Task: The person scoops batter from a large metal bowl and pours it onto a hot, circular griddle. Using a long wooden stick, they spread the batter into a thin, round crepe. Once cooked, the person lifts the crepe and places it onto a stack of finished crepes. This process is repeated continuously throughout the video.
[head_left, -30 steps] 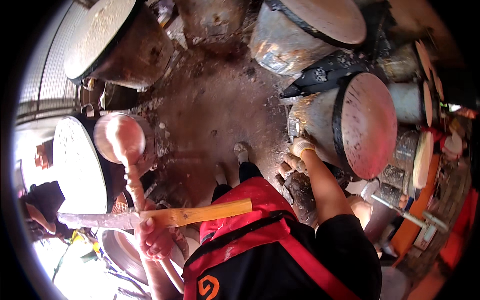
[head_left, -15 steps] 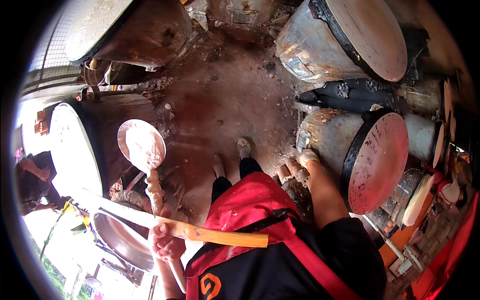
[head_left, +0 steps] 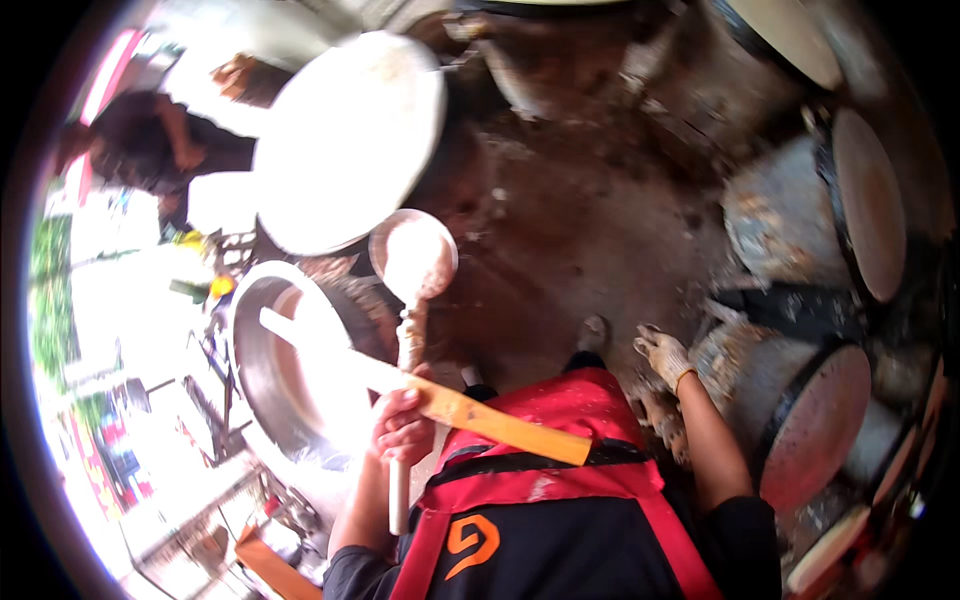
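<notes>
My left hand (head_left: 403, 425) is closed around both a ladle (head_left: 420, 262) and a flat wooden strip (head_left: 505, 428). The ladle's round bowl points away from me and is coated with pale batter, which also clings to its upper handle. Across the handle lies the strip, pale at its far left end and yellow-brown near my apron. In a light glove, my right hand (head_left: 664, 357) hangs over the floor with fingers apart, holding nothing. It is nearest to a rusty drum (head_left: 735, 370) topped by a round griddle plate (head_left: 815, 428).
A large metal basin (head_left: 243, 365) with pale contents stands left of my left hand. Beyond it is a glaring white round griddle (head_left: 350, 140). More drum stoves (head_left: 785, 215) line the right and far sides. Another person (head_left: 150, 140) is at the far left.
My view has turned left, bringing the basin and white griddle closer to the middle. My right hand has left the logs beside the drum. The left hand keeps its hold.
</notes>
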The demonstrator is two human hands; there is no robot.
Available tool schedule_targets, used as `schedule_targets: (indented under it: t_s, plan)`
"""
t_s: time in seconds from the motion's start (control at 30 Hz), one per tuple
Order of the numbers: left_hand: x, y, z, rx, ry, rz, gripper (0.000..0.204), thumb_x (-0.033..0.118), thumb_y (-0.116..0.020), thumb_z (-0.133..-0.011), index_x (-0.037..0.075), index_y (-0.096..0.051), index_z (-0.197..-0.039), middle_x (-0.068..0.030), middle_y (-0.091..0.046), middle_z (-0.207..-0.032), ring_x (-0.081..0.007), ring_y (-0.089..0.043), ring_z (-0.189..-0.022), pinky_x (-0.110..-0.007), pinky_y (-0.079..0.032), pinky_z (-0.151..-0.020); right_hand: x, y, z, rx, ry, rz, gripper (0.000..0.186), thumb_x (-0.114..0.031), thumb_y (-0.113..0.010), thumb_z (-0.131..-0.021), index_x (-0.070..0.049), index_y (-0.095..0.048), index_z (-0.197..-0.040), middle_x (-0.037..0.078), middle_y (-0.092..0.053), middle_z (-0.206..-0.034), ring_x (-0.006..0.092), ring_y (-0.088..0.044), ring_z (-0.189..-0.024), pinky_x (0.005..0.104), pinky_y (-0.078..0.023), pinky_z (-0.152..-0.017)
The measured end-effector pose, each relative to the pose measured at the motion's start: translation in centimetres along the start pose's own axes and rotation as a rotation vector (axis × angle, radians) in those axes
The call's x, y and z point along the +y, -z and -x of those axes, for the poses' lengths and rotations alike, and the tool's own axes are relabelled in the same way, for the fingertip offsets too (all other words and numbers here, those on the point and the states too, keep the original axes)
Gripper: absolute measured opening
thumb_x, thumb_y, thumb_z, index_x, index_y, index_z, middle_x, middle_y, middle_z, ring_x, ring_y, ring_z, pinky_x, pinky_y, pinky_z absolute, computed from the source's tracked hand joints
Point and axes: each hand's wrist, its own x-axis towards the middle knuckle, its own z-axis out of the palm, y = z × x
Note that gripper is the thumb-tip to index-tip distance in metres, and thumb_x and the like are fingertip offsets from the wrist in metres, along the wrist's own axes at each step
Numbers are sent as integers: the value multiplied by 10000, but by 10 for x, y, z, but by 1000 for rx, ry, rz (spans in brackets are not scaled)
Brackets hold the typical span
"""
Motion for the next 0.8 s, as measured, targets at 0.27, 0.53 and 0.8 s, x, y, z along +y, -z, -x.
schedule_targets:
  t_s: [0.27, 0.53, 0.8]
  plan:
    - [161, 69, 170, 197, -285, -173, 111, 100, -416, -952, 87, -471, -856, 35, -313, -479, -28, -266, -303, -182, -242, -237, 25, -460, 223, -991, 1075, 1493, 614, -420, -515, -894, -106, -348, -1394, 210, -590, -1136, 320, -603, -1003, 390, -461, -886]
    - [308, 200, 317, 842, -764, -565, 186, 152, -529, -907, 110, -365, -828, 31, -362, -562, -45, -350, -364, -222, -320, -278, 151, -605, 198, -837, 676, 1793, 589, -380, -413, -925, -165, -225, -1440, 201, -534, -1231, 358, -531, -1106, 442, -414, -939]
    - [296, 229, 274, 685, -269, -598, 162, 97, -523, -870, 90, -363, -888, 15, -385, -535, -82, -374, -358, -248, -324, -293, 174, -622, 185, -687, 504, 1814, 548, -392, -452, -912, -147, -343, -1391, 200, -520, -1249, 363, -520, -1118, 414, -412, -951]
